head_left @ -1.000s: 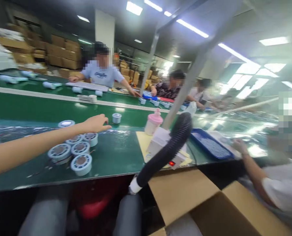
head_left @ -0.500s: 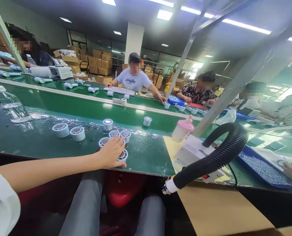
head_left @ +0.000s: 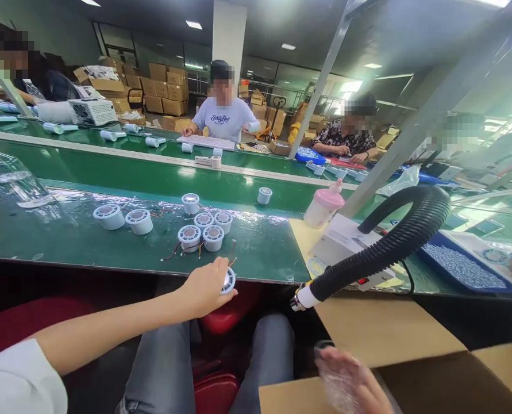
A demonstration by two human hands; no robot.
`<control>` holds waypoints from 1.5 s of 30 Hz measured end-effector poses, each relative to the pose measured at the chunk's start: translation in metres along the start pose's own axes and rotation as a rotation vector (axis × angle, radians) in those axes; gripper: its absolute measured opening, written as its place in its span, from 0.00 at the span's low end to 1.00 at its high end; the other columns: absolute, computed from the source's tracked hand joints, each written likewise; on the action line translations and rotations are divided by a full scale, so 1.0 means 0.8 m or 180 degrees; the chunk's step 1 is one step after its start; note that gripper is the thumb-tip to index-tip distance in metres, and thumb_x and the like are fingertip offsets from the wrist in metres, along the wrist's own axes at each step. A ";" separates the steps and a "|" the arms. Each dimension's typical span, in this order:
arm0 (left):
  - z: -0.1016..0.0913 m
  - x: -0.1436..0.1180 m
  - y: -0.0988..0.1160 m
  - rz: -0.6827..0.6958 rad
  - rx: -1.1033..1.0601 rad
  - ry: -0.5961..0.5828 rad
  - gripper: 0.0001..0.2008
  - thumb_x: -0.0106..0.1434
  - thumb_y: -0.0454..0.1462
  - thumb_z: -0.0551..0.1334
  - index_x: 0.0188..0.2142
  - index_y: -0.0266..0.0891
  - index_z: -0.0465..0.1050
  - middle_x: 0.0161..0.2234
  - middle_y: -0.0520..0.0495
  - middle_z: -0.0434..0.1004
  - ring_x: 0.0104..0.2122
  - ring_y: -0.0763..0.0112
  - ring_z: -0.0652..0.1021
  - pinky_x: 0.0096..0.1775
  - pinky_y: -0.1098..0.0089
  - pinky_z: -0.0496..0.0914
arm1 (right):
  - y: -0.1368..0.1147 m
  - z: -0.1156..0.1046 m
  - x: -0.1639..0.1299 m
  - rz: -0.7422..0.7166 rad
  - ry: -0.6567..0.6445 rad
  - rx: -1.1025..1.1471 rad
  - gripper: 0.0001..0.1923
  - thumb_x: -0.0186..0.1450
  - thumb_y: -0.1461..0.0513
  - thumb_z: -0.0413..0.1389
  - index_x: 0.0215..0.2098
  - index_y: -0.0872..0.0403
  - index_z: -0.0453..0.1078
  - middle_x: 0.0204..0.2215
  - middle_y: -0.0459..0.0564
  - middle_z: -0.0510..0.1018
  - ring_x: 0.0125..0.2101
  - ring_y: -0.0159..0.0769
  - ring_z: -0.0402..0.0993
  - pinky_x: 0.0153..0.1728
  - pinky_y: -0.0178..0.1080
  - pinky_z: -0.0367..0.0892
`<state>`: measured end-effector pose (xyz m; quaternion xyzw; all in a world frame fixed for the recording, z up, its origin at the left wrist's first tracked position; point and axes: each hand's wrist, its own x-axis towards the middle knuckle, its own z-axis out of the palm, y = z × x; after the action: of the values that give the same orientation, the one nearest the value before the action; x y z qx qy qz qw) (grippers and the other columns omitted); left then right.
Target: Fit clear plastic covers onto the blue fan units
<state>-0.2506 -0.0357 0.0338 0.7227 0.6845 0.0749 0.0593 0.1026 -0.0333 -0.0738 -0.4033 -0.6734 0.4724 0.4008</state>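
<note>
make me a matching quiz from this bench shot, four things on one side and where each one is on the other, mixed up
Things:
1. left hand
2. pink-capped bottle
3. clear water bottle
4. black corrugated hose

Places:
A. far left of the green bench
B. arching over the white box at the right
C. at the near bench edge, gripping a round white fan part
D. on the yellow mat, beside the slanted metal post

Pairs: 1-C, 2-D, 3-A, 4-B
</note>
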 end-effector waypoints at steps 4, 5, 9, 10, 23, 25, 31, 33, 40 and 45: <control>0.008 -0.007 0.007 -0.0145 -0.2445 -0.0765 0.15 0.59 0.46 0.54 0.40 0.38 0.61 0.33 0.48 0.69 0.29 0.68 0.73 0.27 0.70 0.67 | -0.054 0.075 0.004 -0.0932 -0.0445 -0.1331 0.25 0.64 0.56 0.53 0.60 0.43 0.61 0.53 0.57 0.69 0.49 0.49 0.73 0.45 0.47 0.74; 0.014 -0.008 0.011 -0.0193 -0.3172 -0.1200 0.15 0.58 0.47 0.52 0.38 0.39 0.61 0.30 0.49 0.67 0.25 0.70 0.70 0.23 0.72 0.65 | -0.068 0.087 0.007 -0.1177 -0.0436 -0.1687 0.26 0.64 0.58 0.53 0.61 0.44 0.60 0.53 0.58 0.68 0.49 0.49 0.72 0.44 0.47 0.74; 0.036 -0.016 0.030 -0.0100 -0.3928 -0.2891 0.20 0.58 0.52 0.49 0.34 0.37 0.65 0.22 0.53 0.60 0.16 0.76 0.61 0.13 0.75 0.55 | -0.105 0.112 0.024 -0.1407 -0.0252 -0.2705 0.27 0.62 0.63 0.55 0.59 0.47 0.63 0.56 0.62 0.64 0.48 0.54 0.69 0.43 0.54 0.72; 0.039 -0.018 0.035 0.0042 -0.3769 -0.3039 0.19 0.59 0.51 0.52 0.34 0.37 0.67 0.23 0.53 0.61 0.18 0.76 0.62 0.15 0.76 0.56 | -0.108 0.113 0.026 -0.1300 -0.0294 -0.2822 0.25 0.61 0.65 0.55 0.57 0.49 0.66 0.57 0.62 0.63 0.48 0.55 0.68 0.43 0.55 0.72; 0.063 -0.035 0.047 0.0982 -0.2850 -0.0748 0.29 0.47 0.46 0.72 0.48 0.44 0.71 0.42 0.47 0.67 0.42 0.64 0.72 0.46 0.62 0.69 | -0.122 0.106 0.013 0.0353 -0.0298 -0.0783 0.14 0.67 0.60 0.49 0.27 0.53 0.72 0.45 0.53 0.72 0.45 0.39 0.71 0.46 0.40 0.65; 0.073 -0.033 0.045 0.1147 -0.2854 -0.0655 0.30 0.44 0.46 0.73 0.47 0.44 0.72 0.47 0.43 0.64 0.47 0.59 0.71 0.49 0.58 0.68 | -0.122 0.105 0.012 0.0385 -0.0154 -0.0699 0.15 0.66 0.60 0.50 0.24 0.54 0.72 0.42 0.53 0.73 0.40 0.37 0.72 0.40 0.38 0.66; 0.082 -0.034 0.047 0.1493 -0.3244 -0.1187 0.33 0.50 0.42 0.71 0.55 0.46 0.66 0.54 0.40 0.66 0.54 0.55 0.70 0.53 0.56 0.67 | -0.112 0.095 0.016 0.0925 0.0137 0.0168 0.16 0.60 0.60 0.55 0.15 0.53 0.70 0.37 0.52 0.76 0.39 0.40 0.74 0.34 0.37 0.69; 0.078 -0.035 0.051 0.1333 -0.3534 -0.1386 0.32 0.52 0.40 0.70 0.56 0.45 0.64 0.52 0.40 0.69 0.51 0.57 0.72 0.49 0.60 0.71 | -0.110 0.091 0.016 0.1028 0.0190 0.0458 0.15 0.60 0.59 0.56 0.16 0.52 0.72 0.37 0.51 0.78 0.40 0.40 0.75 0.37 0.39 0.70; 0.070 -0.045 0.057 0.0389 -0.4832 -0.1977 0.30 0.54 0.36 0.69 0.56 0.44 0.63 0.54 0.43 0.69 0.49 0.63 0.74 0.49 0.64 0.71 | -0.113 0.081 0.003 -0.0027 -0.0550 -0.0379 0.19 0.56 0.64 0.64 0.47 0.47 0.74 0.55 0.52 0.71 0.54 0.45 0.69 0.53 0.45 0.68; 0.066 -0.049 0.055 0.0359 -0.4859 -0.2144 0.32 0.54 0.38 0.69 0.57 0.47 0.63 0.56 0.42 0.68 0.46 0.61 0.76 0.42 0.67 0.73 | -0.110 0.076 -0.005 -0.0586 -0.0404 -0.0958 0.17 0.59 0.63 0.63 0.46 0.50 0.71 0.51 0.54 0.75 0.52 0.42 0.72 0.51 0.40 0.70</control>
<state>-0.1992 -0.0761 -0.0105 0.5009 0.3542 0.3009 0.7301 0.0332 -0.0763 -0.0040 -0.3646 -0.7945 0.3522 0.3342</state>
